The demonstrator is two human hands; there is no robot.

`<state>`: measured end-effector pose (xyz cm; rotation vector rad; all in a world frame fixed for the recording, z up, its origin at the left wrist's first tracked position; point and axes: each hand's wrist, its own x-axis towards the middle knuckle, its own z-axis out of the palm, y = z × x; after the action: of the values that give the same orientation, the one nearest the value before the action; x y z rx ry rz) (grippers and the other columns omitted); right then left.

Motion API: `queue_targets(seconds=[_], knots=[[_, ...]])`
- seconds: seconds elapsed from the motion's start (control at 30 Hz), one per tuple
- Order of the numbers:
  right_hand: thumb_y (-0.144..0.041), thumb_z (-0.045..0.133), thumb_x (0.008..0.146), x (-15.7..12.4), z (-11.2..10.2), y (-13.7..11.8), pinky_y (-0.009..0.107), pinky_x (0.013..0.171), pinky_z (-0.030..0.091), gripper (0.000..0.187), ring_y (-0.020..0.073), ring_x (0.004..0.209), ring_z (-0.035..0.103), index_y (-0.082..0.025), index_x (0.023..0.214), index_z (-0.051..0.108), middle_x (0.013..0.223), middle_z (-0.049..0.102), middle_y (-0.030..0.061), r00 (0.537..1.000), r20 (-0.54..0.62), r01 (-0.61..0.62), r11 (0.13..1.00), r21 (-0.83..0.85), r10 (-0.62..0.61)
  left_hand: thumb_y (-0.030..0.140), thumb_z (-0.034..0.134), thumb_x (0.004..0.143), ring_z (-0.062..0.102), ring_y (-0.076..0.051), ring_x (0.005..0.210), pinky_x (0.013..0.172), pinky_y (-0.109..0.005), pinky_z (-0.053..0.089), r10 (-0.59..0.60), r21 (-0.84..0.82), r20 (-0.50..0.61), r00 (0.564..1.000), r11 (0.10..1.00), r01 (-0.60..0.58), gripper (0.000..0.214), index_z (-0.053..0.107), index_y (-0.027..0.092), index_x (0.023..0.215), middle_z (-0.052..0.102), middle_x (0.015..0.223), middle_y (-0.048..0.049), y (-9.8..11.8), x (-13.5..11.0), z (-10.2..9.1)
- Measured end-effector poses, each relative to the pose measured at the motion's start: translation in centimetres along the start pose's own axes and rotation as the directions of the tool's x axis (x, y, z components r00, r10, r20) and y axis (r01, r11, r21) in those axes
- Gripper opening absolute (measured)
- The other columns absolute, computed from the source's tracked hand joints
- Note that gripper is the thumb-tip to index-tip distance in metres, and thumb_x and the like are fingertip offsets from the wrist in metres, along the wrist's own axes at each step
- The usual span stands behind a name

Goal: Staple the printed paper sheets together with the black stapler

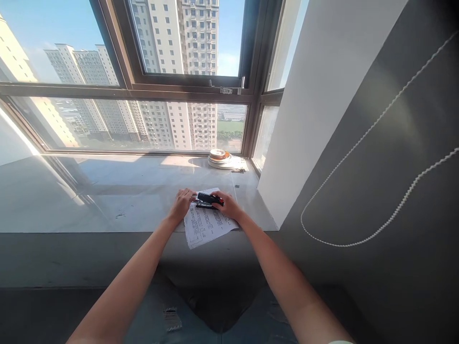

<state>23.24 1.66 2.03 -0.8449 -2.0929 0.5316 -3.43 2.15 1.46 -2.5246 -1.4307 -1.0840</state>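
A black stapler with a red mark near its back end lies over printed sheets of paper. My right hand is closed around the stapler's back end. At its front end, my left hand has its fingers drawn together, with something small and silvery at the fingertips that I cannot make out. A gap shows between the stapler's upper arm and its base. The sheets rest on the window sill, their near corner hanging past its front edge.
A stack of plates or tape rolls stands at the back right of the sill, with small dark items beside it. A closed window rises behind. On the right, a beaded cord hangs by the wall.
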Motion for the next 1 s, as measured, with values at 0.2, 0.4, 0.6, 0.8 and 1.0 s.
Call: queue_targets(seconds=[0.2, 0.4, 0.6, 0.8, 1.0], knots=[[-0.024, 0.068, 0.089, 0.0, 0.0, -0.1, 0.037, 0.093, 0.048, 0.034, 0.0238, 0.103, 0.064, -0.026, 0.123, 0.065, 0.111, 0.07, 0.0043, 1.0, -0.01, 0.002, 1.0, 0.005, -0.002, 0.02, 0.053, 0.101, 0.059, -0.03, 0.105, 0.093, -0.043, 0.046, -0.004, 0.027, 0.141, 0.99, 1.0, 0.0, 0.015, 0.067, 0.02, 0.107, 0.068, 0.114, -0.0122, 0.0, -0.1, 0.0], [-0.023, 0.069, 0.088, 0.0, 0.0, -0.1, 0.037, 0.094, 0.049, 0.035, 0.0235, 0.101, 0.064, -0.026, 0.123, 0.066, 0.11, 0.07, 0.004, 1.0, -0.013, -0.018, 1.0, -0.006, 0.017, 0.02, 0.055, 0.098, 0.058, -0.03, 0.114, 0.102, -0.047, 0.045, -0.061, -0.014, 0.187, 0.98, 0.998, 0.065, 0.016, 0.069, 0.02, 0.106, 0.068, 0.118, -0.013, 0.3, -0.1, -0.4], [-0.024, 0.068, 0.09, -0.1, 0.1, 0.3, 0.036, 0.092, 0.049, 0.035, 0.0241, 0.103, 0.064, -0.027, 0.125, 0.065, 0.113, 0.07, 0.0048, 1.0, -0.007, -0.012, 1.0, 0.0, 0.012, 0.028, 0.058, 0.095, 0.063, -0.026, 0.105, 0.099, -0.042, 0.05, -0.025, -0.251, 0.167, 0.986, 0.966, 0.067, 0.017, 0.072, 0.02, 0.101, 0.068, 0.11, -0.0093, -0.7, 0.0, -0.3], [-0.024, 0.068, 0.09, -0.1, 0.0, 0.4, 0.037, 0.094, 0.049, 0.035, 0.024, 0.105, 0.064, -0.027, 0.125, 0.065, 0.114, 0.07, 0.0045, 1.0, -0.011, -0.027, 1.0, 0.01, 0.027, 0.036, 0.062, 0.091, 0.067, -0.026, 0.1, 0.097, -0.042, 0.052, -0.034, -0.32, 0.155, 0.987, 0.944, 0.083, 0.023, 0.078, 0.02, 0.099, 0.071, 0.105, -0.0094, -0.7, -0.1, -0.6], [-0.023, 0.068, 0.09, -0.1, 0.1, 0.5, 0.037, 0.097, 0.049, 0.037, 0.0241, 0.108, 0.065, -0.027, 0.127, 0.065, 0.117, 0.071, 0.0047, 1.0, -0.015, -0.012, 0.999, 0.036, 0.012, 0.043, 0.064, 0.089, 0.069, -0.028, 0.1, 0.098, -0.043, 0.053, -0.103, -0.285, 0.14, 0.985, 0.948, 0.14, 0.03, 0.082, 0.023, 0.102, 0.075, 0.105, -0.0092, -1.0, -0.4, -0.8]])
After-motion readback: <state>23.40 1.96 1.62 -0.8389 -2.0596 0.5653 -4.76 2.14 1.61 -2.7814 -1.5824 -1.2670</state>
